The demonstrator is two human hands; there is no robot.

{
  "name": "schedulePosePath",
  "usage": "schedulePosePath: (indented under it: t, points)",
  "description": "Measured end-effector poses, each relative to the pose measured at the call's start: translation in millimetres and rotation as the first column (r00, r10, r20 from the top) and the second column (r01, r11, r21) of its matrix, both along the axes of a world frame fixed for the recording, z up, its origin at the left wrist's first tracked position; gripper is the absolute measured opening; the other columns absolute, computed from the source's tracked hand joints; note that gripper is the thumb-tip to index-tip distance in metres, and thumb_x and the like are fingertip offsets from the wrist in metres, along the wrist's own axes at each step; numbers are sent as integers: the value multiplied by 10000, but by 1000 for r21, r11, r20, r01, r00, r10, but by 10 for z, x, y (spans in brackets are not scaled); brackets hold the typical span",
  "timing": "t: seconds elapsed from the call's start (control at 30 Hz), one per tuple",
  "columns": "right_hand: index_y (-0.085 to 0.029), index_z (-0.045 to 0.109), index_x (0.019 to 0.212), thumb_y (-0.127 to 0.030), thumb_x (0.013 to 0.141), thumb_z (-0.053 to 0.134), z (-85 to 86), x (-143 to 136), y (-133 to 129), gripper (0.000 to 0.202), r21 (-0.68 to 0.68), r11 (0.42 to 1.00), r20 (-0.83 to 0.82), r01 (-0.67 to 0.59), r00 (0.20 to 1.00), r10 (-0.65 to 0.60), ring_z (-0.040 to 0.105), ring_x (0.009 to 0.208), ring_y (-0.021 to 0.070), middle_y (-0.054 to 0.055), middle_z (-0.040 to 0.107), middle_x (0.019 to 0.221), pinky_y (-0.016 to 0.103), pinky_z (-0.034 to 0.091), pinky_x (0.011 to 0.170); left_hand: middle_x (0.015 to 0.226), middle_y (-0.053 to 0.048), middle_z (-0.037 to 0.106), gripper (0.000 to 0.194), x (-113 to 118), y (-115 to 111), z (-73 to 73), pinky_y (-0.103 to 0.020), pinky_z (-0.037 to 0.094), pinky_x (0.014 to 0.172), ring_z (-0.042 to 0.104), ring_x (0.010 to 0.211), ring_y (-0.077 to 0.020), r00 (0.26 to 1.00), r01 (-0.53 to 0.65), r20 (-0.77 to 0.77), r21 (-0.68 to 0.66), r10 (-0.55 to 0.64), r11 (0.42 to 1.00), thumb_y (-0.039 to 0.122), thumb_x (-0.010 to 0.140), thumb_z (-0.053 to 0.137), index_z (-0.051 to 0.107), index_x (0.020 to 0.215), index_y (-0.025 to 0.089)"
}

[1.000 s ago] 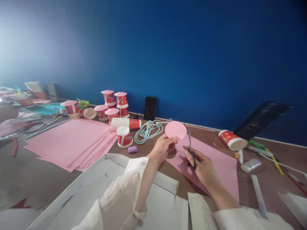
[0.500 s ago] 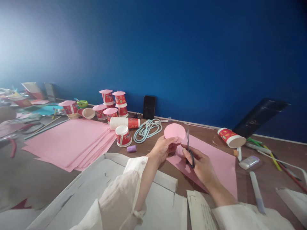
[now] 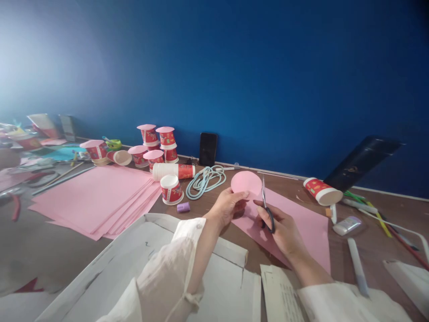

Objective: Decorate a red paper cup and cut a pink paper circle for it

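Observation:
Between thumb and fingers, my left hand pinches the lower edge of a round pink paper disc. My right hand is closed round the black handles of a pair of scissors, whose blades point up at the disc's right edge. Whether the blades touch the paper I cannot tell. Beneath both hands a pink paper sheet lies on the brown table. Some of my right fingers are hidden behind the scissors.
Left lie a stack of pink sheets, red paper cups topped with pink discs, a purple cap and a coiled pale-blue cord. A white board is in front. A tipped cup and a glue bottle sit right.
The scissors have tilted a little and their handles have shifted slightly right. The disc has turned or moved slightly to the right in my left hand.

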State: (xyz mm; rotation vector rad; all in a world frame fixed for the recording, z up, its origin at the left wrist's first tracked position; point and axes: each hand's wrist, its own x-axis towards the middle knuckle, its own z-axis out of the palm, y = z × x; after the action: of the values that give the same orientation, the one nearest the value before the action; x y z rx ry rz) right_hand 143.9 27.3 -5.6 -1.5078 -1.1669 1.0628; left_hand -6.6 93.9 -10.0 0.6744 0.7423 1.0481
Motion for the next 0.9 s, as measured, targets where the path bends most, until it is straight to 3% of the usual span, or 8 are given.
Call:
schedulePosePath:
  t: [0.27,0.9]
  points:
    - [-183,708,1192,-622,731,712,1,13,-7,637,6,1000,-31,25,999,-25,518,484,118,-18,585,635,255,415,452,732,0,611,375,0,5,-4,-228,428,620,528,581,-67,999,1,49,4,-1,1000,287,565,881,638,821,162]
    - [-181,718,1189,-632,724,715,-12,23,9,648,15,999,23,48,999,-48,520,503,121,-9,602,644,261,432,491,767,-19,633,352,9,-11,20,-258,450,680,567,650,-98,1000,-16,-1,6,16,1000,294,585,867,654,838,174]
